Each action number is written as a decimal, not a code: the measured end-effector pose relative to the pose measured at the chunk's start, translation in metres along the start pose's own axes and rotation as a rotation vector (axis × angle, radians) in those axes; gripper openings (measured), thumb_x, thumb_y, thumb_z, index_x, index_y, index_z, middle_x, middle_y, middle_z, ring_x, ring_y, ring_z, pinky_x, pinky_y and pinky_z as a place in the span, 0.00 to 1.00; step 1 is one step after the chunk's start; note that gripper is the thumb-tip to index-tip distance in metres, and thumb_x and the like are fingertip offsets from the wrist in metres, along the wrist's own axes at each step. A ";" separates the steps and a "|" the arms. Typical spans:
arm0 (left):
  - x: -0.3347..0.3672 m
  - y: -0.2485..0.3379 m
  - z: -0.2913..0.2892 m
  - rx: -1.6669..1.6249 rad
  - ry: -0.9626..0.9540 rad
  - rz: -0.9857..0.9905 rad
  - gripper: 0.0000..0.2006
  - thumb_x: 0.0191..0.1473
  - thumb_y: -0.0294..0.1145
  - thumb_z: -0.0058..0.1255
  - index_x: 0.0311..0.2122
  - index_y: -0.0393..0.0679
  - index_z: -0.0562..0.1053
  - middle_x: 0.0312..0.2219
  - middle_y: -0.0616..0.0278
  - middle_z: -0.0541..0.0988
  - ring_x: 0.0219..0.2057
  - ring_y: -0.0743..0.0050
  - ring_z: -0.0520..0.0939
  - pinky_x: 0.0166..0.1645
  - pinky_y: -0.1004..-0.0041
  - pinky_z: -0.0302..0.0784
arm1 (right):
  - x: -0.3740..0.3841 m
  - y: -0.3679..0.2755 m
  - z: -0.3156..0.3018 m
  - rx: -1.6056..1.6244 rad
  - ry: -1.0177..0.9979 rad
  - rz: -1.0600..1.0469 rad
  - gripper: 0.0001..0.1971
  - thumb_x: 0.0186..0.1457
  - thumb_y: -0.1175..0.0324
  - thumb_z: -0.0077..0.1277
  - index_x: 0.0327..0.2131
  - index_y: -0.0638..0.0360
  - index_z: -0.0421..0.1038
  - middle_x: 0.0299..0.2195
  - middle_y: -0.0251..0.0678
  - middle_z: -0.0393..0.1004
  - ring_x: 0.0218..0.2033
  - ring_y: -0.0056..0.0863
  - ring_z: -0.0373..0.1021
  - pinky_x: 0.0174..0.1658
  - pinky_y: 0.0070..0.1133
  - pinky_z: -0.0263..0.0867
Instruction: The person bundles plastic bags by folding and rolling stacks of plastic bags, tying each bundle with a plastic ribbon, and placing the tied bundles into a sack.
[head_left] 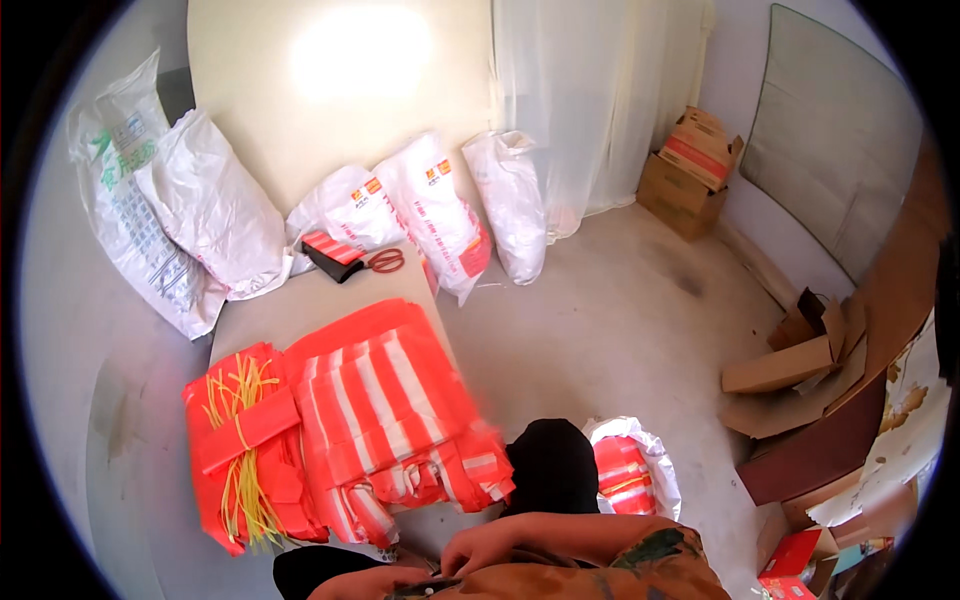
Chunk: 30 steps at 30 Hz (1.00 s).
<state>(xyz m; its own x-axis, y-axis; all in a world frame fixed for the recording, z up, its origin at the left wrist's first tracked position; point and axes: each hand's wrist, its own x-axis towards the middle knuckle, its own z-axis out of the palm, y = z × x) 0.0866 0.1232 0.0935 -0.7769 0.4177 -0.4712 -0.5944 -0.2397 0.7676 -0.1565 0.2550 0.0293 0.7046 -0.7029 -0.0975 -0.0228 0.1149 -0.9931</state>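
Low in the head view, close to my body, both my hands are over my lap. My right hand (478,548) has its fingers curled down; whatever they may hold is hidden. Beside it, my left hand (402,575) is only partly seen, its fingers hidden. Nearest ahead lies a thick stack of red-and-white striped plastic bags (375,400) on a low table (258,325), its near edge bunched and hanging over. To its left, a folded red bundle (240,440) bears a bunch of yellow ties (245,500).
Scissors with red-brown handles (385,261) and a black-and-red striped roll (335,257) lie at the table's far end. Several stuffed white sacks (435,215) lean behind. A white sack with red bundles (625,475) stands right of my knee (553,465). Cardboard boxes (780,365) lie at right.
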 end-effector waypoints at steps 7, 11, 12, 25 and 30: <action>-0.008 0.002 0.000 -0.192 0.066 -0.046 0.31 0.53 0.25 0.60 0.61 0.36 0.63 0.53 0.60 0.71 0.54 0.78 0.69 0.59 0.74 0.63 | -0.003 -0.017 -0.003 0.042 -0.088 -0.016 0.15 0.67 0.62 0.43 0.40 0.68 0.69 0.35 0.40 0.71 0.39 0.25 0.66 0.45 0.24 0.62; -0.003 -0.005 -0.002 -0.467 0.339 -0.131 0.27 0.59 0.31 0.54 0.61 0.36 0.63 0.54 0.57 0.73 0.52 0.72 0.74 0.59 0.70 0.68 | 0.000 -0.005 -0.002 0.053 0.153 -0.013 0.19 0.68 0.57 0.39 0.38 0.67 0.68 0.33 0.36 0.69 0.37 0.22 0.64 0.44 0.24 0.62; 0.000 -0.015 -0.008 -0.539 0.344 -0.138 0.26 0.59 0.32 0.53 0.61 0.36 0.63 0.54 0.57 0.73 0.52 0.71 0.75 0.58 0.70 0.68 | 0.004 0.003 -0.003 0.053 0.249 0.028 0.19 0.68 0.56 0.39 0.37 0.66 0.68 0.32 0.34 0.68 0.37 0.20 0.63 0.43 0.23 0.62; -0.007 -0.041 -0.042 -0.839 0.440 0.111 0.21 0.63 0.42 0.49 0.53 0.38 0.68 0.49 0.49 0.77 0.48 0.58 0.80 0.54 0.59 0.76 | 0.018 0.050 -0.025 0.276 0.434 -0.155 0.07 0.59 0.68 0.49 0.37 0.61 0.71 0.34 0.28 0.72 0.38 0.18 0.66 0.45 0.20 0.63; -0.021 -0.005 -0.017 -0.724 0.552 0.157 0.14 0.62 0.35 0.50 0.48 0.39 0.69 0.48 0.50 0.76 0.48 0.58 0.80 0.53 0.62 0.77 | 0.045 0.045 -0.008 -0.351 0.354 -0.147 0.09 0.57 0.70 0.49 0.39 0.61 0.75 0.38 0.35 0.74 0.41 0.30 0.69 0.48 0.24 0.63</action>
<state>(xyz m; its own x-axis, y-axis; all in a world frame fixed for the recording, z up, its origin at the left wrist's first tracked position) 0.1028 0.1005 0.0919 -0.7382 -0.0986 -0.6673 -0.3141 -0.8253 0.4693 -0.1314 0.2230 -0.0199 0.4368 -0.8952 0.0886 -0.2207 -0.2021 -0.9542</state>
